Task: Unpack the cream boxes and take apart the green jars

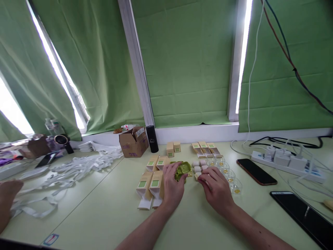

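My left hand (pixel 173 184) is closed on the edge of an olive-green moulded tray (pixel 185 167), its fingers over the tray's left side. My right hand (pixel 217 187) pinches close beside a group of small white cylindrical pieces (pixel 197 169); its thumb and fingertips meet near the front ones, and what lies between them is too small to make out. Clear little plastic cups (pixel 236 188) with yellow centres stand in rows just right of that hand. Left of my left hand are several open kraft-paper boxes (pixel 144 183) with green labels and white flaps.
Behind are closed boxes (pixel 170 149), more open boxes (pixel 205 150), a cardboard carton (pixel 134 142) and a black cylinder (pixel 152 139). Phones (pixel 256 172) and a power strip (pixel 286 165) lie right. White straps (pixel 80 168) and another person's hand (pixel 9 198) are left.
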